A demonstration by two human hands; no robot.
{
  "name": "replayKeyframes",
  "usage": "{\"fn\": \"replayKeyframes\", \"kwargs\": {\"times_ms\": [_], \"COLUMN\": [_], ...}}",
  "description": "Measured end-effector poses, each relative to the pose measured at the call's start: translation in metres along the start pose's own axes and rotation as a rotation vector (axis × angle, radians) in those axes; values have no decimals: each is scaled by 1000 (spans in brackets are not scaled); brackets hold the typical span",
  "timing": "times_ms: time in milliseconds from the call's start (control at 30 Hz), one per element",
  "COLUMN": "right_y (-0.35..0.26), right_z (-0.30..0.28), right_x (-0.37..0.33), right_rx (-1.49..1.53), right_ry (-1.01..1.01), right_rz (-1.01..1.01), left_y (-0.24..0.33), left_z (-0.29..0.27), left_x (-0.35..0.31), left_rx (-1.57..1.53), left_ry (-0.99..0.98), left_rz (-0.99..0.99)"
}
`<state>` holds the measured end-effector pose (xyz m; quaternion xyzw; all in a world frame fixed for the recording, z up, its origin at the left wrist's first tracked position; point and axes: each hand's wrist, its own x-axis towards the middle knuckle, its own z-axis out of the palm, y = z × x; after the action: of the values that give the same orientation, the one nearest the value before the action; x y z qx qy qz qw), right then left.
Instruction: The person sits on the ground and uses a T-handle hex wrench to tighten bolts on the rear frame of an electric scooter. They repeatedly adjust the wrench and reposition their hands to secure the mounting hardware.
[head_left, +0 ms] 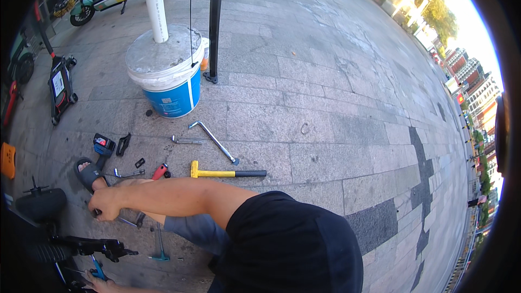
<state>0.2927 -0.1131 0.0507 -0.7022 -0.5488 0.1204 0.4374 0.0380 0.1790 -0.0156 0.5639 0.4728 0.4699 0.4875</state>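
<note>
One tool handle (96, 212) sits inside curled fingers (100, 204).

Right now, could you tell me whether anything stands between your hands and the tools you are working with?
Nothing visible does: the right hand grips a thin metal tool, and the left hand touches a blue-handled tool.

Right hand (103, 202) gripping a tool over paving, left hand (100, 280) on blue-handled pliers (97, 268), yellow hammer (225, 173) nearby

Soft daylight, sun glare upper right, sharp focus, heavy fisheye bending.
</note>
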Motion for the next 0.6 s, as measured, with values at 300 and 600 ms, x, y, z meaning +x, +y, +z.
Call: {"fn": "replayKeyframes", "kwargs": {"times_ms": [300, 600], "right_y": [0, -8], "right_z": [0, -6], "right_x": [-5, -10], "right_rx": [1, -12], "right_ry": [-15, -1], "right_rz": [17, -7], "left_y": [-41, 3], "left_z": [-21, -9], "left_x": [34, -46], "left_rx": [-372, -539], "left_ry": [-307, -194], "left_rz": [-230, -396]}}
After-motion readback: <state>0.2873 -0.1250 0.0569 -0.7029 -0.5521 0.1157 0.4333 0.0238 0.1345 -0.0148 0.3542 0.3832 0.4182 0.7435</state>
